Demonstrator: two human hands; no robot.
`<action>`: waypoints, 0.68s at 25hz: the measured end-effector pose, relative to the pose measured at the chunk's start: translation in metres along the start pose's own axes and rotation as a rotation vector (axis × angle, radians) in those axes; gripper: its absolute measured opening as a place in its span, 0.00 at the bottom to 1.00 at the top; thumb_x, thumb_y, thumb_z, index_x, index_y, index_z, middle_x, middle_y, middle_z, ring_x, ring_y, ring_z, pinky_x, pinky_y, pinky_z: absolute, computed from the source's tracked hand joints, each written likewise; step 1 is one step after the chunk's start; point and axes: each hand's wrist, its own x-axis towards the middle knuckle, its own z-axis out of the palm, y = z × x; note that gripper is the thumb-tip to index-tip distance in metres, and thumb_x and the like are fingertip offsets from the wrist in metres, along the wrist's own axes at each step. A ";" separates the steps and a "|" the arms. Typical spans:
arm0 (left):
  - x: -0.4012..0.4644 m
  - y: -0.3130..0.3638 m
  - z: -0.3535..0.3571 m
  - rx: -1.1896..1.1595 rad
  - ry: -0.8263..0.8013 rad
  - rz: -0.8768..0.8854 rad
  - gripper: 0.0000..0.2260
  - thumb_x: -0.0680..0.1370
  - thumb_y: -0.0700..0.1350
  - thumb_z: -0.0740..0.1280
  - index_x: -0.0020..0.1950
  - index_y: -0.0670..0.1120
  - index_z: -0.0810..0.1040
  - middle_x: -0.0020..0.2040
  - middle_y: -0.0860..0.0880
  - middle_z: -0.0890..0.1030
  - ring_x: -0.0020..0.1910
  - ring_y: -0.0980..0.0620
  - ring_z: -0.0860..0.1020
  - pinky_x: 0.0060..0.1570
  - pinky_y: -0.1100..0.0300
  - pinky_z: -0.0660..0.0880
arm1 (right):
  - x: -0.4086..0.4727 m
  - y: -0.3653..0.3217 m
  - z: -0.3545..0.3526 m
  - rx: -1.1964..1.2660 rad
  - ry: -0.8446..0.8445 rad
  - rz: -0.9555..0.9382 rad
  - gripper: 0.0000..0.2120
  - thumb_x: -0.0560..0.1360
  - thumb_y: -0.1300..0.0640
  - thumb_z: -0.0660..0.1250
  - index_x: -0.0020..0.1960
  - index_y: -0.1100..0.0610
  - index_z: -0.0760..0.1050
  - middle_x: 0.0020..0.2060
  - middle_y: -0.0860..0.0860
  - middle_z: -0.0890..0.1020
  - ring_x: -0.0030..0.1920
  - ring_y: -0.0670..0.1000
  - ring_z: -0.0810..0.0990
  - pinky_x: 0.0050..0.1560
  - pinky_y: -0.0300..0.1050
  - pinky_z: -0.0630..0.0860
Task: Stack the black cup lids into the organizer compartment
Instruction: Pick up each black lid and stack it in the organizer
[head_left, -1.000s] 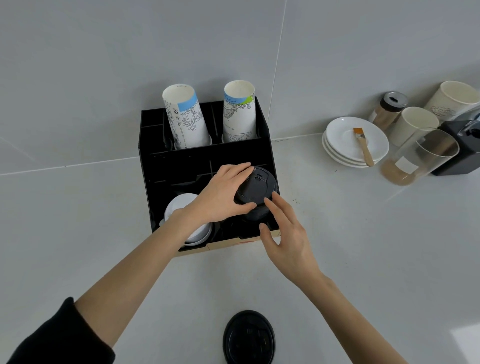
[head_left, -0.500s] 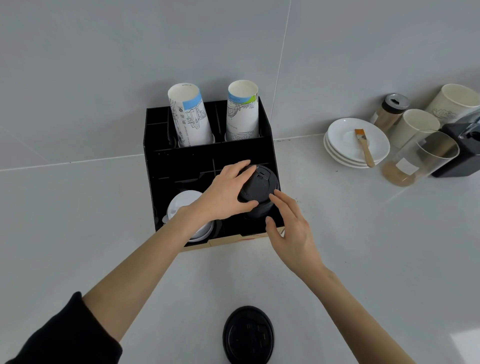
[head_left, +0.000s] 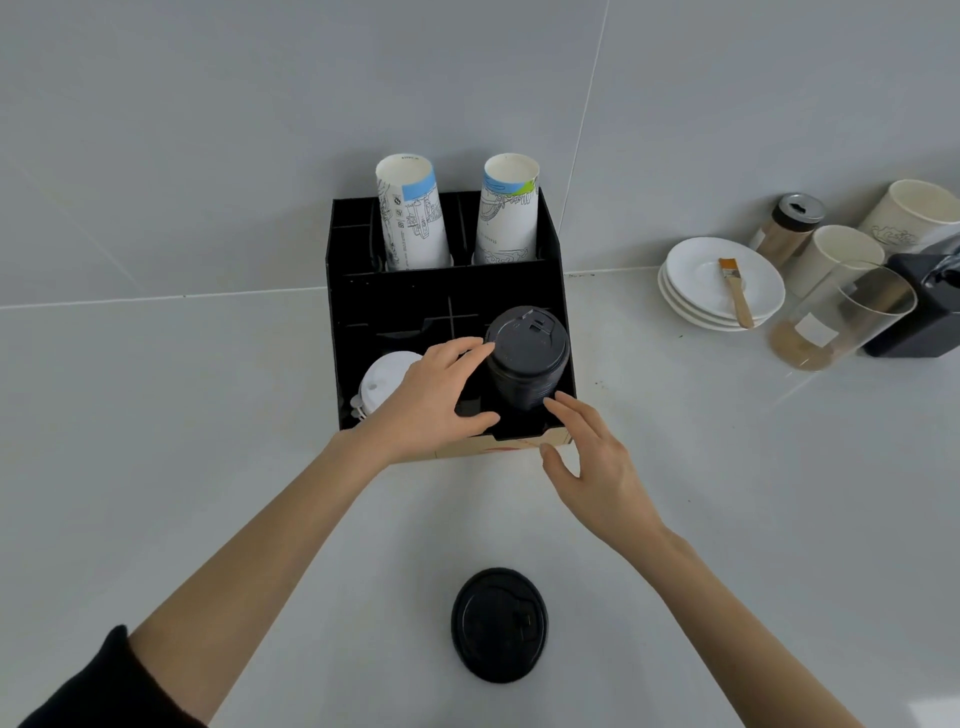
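Black lid stack (head_left: 525, 364) stands tall in the organizer's (head_left: 363, 291) lower-right compartment, mid-frame — left hand (head_left: 431, 400) grip open, fingertips touching its top, right hand (head_left: 597, 467) spread and empty — so an uneven release could topple it.

We see a bright, even scene under soft, diffuse light, and shadows on the pale grey countertop (head_left: 156, 415) are faint and blurred at the edges. A paler patch of light lies at its lower right corner. The glossy grey wall tiles (head_left: 208, 130) carry a mild sheen. The tilted clear plastic tumbler (head_left: 852, 312) shows streaks of reflection. Inside the black compartmented organizer box (head_left: 395, 306) detail sinks into darkness. The flat round black lid (head_left: 498, 623) casts only a thin shadow. We find the whole frame slightly soft. Straight seams bow and lean toward the edges.
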 end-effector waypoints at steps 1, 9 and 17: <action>-0.009 -0.001 0.001 -0.003 -0.010 -0.013 0.31 0.73 0.49 0.67 0.72 0.47 0.56 0.73 0.47 0.60 0.72 0.49 0.57 0.71 0.51 0.56 | -0.005 0.001 0.001 -0.014 -0.023 0.001 0.21 0.75 0.60 0.61 0.68 0.55 0.62 0.70 0.51 0.65 0.68 0.49 0.65 0.60 0.29 0.57; -0.082 -0.004 0.025 -0.098 -0.045 -0.105 0.32 0.73 0.49 0.67 0.72 0.48 0.55 0.73 0.48 0.61 0.71 0.51 0.58 0.69 0.58 0.55 | -0.053 0.011 0.010 -0.084 -0.220 -0.002 0.27 0.74 0.55 0.64 0.70 0.53 0.57 0.72 0.51 0.61 0.72 0.49 0.59 0.71 0.43 0.57; -0.136 -0.002 0.079 -0.107 -0.184 -0.175 0.32 0.73 0.52 0.67 0.72 0.50 0.54 0.72 0.50 0.59 0.71 0.51 0.56 0.71 0.56 0.54 | -0.098 0.025 0.027 -0.173 -0.490 0.037 0.36 0.71 0.49 0.67 0.71 0.48 0.50 0.74 0.48 0.52 0.74 0.47 0.47 0.72 0.43 0.50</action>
